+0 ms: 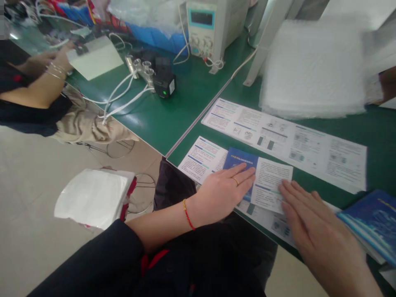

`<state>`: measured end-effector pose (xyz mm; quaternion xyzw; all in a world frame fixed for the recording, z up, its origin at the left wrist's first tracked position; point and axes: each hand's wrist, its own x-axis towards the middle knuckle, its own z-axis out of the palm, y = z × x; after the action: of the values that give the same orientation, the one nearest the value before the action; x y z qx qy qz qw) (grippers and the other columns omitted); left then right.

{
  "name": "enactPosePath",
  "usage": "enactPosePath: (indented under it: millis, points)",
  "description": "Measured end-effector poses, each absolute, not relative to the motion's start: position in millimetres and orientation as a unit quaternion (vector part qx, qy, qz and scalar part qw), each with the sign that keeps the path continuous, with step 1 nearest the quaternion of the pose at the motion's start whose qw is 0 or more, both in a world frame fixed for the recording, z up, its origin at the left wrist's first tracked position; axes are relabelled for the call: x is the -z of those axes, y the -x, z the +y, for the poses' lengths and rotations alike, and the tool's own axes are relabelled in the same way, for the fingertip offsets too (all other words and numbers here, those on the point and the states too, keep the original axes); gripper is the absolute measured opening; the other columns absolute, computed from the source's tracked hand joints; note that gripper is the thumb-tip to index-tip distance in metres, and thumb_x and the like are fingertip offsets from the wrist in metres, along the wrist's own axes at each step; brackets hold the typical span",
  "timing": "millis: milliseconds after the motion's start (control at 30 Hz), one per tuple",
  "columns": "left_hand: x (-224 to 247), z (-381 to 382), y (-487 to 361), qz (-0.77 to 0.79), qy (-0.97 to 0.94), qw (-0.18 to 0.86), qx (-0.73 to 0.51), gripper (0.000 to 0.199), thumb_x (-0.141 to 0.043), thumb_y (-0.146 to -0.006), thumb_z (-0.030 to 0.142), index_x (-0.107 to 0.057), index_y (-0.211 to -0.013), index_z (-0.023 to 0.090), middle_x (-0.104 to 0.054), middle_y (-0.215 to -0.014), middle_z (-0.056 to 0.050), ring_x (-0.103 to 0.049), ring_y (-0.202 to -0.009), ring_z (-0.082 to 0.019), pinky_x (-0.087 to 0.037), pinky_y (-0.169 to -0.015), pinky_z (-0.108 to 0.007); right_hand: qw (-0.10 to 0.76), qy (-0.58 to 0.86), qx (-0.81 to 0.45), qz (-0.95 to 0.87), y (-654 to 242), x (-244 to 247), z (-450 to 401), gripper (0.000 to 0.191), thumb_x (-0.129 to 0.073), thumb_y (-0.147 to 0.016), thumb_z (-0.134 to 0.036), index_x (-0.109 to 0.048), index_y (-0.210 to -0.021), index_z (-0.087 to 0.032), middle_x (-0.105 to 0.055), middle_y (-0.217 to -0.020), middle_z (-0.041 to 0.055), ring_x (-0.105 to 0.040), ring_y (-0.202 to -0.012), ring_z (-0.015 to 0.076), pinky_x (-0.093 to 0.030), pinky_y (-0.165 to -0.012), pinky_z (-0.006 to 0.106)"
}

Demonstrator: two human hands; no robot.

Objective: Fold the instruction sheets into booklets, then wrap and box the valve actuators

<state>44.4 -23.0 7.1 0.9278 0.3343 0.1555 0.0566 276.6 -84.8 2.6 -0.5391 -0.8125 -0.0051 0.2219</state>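
Observation:
My left hand (227, 190) lies flat, fingers stretched out, across the blue panel (243, 156) of a partly folded leaflet. Beside it, the fingertips of my right hand (312, 218) rest on the right edge of the leaflet's white printed panel (272, 181); its fingers are straight. Under and to the left of the blue panel, a printed sheet (204, 154) spreads over the green table, and more printed paper shows below near the table's edge. Behind both hands a long unfolded leaflet (284, 142) with several text panels lies flat.
A stack of blue leaflets (374, 218) sits at the right. Clear plastic bags (312, 66) are piled at the back right. A power supply (202, 31) and a black device with white cables (165, 84) stand farther back. Another person's arm (40, 84) is at the left, near a white stool (95, 198).

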Motion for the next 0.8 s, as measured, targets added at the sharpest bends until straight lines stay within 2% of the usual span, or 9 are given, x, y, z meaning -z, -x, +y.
enactPosePath:
  millis: [133,267,400,533,633,800]
  points:
    - [-7,-23,-43,0.339,-0.925,0.054,-0.164,0.036,-0.049,-0.102,0.011,-0.061,-0.136,0.007,-0.063,-0.146,-0.012,-0.056,-0.139,-0.026,-0.056,-0.110,-0.038,0.187,0.550,0.035,-0.813,-276,-2,-90,0.044,-0.035,-0.110,-0.032,-0.063,-0.132,-0.007,-0.071,-0.132,0.0164,-0.067,-0.124,0.0366,-0.055,-0.100,0.061]
    - [-3,-18,-43,0.329,-0.927,0.022,-0.178,0.038,-0.049,-0.099,0.005,-0.063,-0.134,0.009,-0.066,-0.143,-0.012,-0.061,-0.135,-0.026,-0.059,-0.104,-0.039,0.141,0.600,0.063,-0.785,-271,-9,-64,0.047,-0.030,-0.111,-0.032,-0.066,-0.132,-0.009,-0.069,-0.136,0.0129,-0.064,-0.129,0.0346,-0.053,-0.106,0.061]
    - [-1,-15,-44,0.317,-0.927,0.000,-0.199,0.042,-0.046,-0.096,0.000,-0.063,-0.133,0.008,-0.069,-0.138,-0.013,-0.064,-0.130,-0.026,-0.062,-0.100,-0.039,0.107,0.630,0.042,-0.768,-270,-16,-40,0.044,-0.033,-0.109,-0.026,-0.066,-0.133,-0.010,-0.066,-0.140,0.0136,-0.061,-0.133,0.0333,-0.050,-0.110,0.061]
    - [-1,-15,-45,0.321,-0.924,-0.016,-0.209,0.046,-0.043,-0.093,-0.003,-0.066,-0.130,0.009,-0.070,-0.137,-0.013,-0.066,-0.129,-0.026,-0.063,-0.099,-0.039,0.124,0.624,0.030,-0.771,-271,-8,-50,0.044,-0.033,-0.109,-0.024,-0.061,-0.139,-0.007,-0.061,-0.145,0.0151,-0.057,-0.137,0.0329,-0.050,-0.109,0.060]
    - [-2,-14,-45,0.319,-0.923,-0.019,-0.214,0.049,-0.041,-0.091,-0.006,-0.066,-0.129,0.009,-0.070,-0.136,-0.012,-0.066,-0.128,-0.025,-0.062,-0.100,-0.038,0.138,0.618,0.040,-0.773,-270,-2,-75,0.044,-0.033,-0.108,-0.022,-0.059,-0.142,-0.009,-0.060,-0.147,0.0135,-0.057,-0.137,0.0321,-0.052,-0.107,0.058]
    - [0,-14,-45,0.315,-0.926,-0.013,-0.208,0.051,-0.041,-0.089,-0.006,-0.066,-0.131,0.008,-0.068,-0.139,-0.014,-0.065,-0.130,-0.027,-0.063,-0.100,-0.041,0.182,0.577,0.079,-0.792,-265,-6,-117,0.039,-0.043,-0.103,-0.016,-0.061,-0.137,-0.012,-0.067,-0.139,0.0100,-0.066,-0.127,0.0280,-0.058,-0.100,0.047]
